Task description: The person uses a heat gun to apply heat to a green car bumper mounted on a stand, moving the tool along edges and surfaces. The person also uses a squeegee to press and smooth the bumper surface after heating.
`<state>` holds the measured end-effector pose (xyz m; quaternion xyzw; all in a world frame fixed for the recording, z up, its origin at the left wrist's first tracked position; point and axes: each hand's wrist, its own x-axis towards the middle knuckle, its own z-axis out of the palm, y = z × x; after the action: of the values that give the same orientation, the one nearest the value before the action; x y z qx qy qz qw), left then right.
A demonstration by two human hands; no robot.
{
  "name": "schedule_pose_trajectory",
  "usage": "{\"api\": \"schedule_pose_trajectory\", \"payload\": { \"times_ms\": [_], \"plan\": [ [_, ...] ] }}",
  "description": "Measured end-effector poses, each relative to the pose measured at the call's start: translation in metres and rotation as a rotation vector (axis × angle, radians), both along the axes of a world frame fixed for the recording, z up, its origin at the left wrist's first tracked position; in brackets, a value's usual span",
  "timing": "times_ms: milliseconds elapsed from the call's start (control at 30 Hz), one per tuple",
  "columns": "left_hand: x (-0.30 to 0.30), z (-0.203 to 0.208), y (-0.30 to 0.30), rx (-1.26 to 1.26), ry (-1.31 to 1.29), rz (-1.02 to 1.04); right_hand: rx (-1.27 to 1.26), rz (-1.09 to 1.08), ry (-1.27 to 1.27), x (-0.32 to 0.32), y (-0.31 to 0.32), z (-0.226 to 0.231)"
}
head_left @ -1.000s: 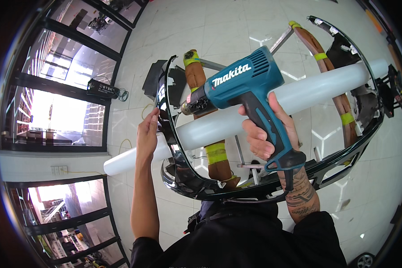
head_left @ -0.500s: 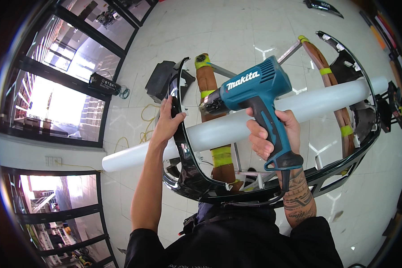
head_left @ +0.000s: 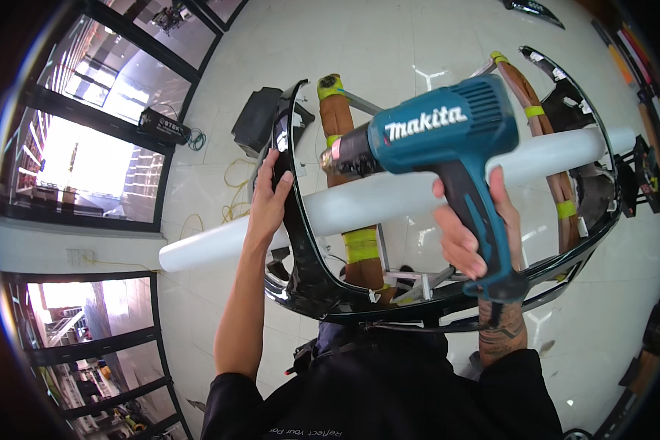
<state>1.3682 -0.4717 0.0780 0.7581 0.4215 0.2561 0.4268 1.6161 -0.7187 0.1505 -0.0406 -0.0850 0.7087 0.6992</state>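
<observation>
Right fingers [head_left: 458, 246] wrap a teal plastic heat gun [head_left: 455, 147]; left fingers [head_left: 267, 170] clasp a glossy, curved bumper [head_left: 312, 284]

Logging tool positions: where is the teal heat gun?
In the head view, the heat gun is right of centre, in the right grip, over the pale roll.

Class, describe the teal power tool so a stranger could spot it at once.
Start with the glossy black, curved car bumper spanning the view's middle. A long white cylindrical roll crosses behind it; overlapping that roll is the teal-and-black pistol-shaped power tool. Its teal body and dark barrel pointing left set it apart from both.
</observation>
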Motion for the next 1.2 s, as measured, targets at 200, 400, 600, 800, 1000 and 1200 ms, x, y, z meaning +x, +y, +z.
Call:
{"api": "schedule_pose_trajectory", "payload": {
  "times_ms": [200,400,600,800,1000,1200],
  "plan": [
    [-0.033,0.01,-0.033,0.141,-0.065,-0.071,-0.103,0.191,0.092,0.013,-0.059,0.011],
    [-0.062,0.025,-0.083,0.374,0.019,0.044,-0.252,0.2,0.106,0.018,-0.089,0.014],
    [-0.081,0.02,-0.136,0.599,0.059,-0.119,-0.266,0.242,0.148,0.021,-0.081,0.008],
    [-0.101,0.013,-0.155,0.675,0.077,-0.056,-0.261,0.296,0.141,0.027,-0.079,0.011],
    [-0.113,0.015,-0.165,0.662,0.142,-0.001,-0.278,0.288,0.115,0.037,-0.101,0.016],
    [-0.107,0.01,-0.171,0.585,0.163,-0.008,-0.235,0.275,0.107,0.043,-0.132,0.011]
  ]
}}
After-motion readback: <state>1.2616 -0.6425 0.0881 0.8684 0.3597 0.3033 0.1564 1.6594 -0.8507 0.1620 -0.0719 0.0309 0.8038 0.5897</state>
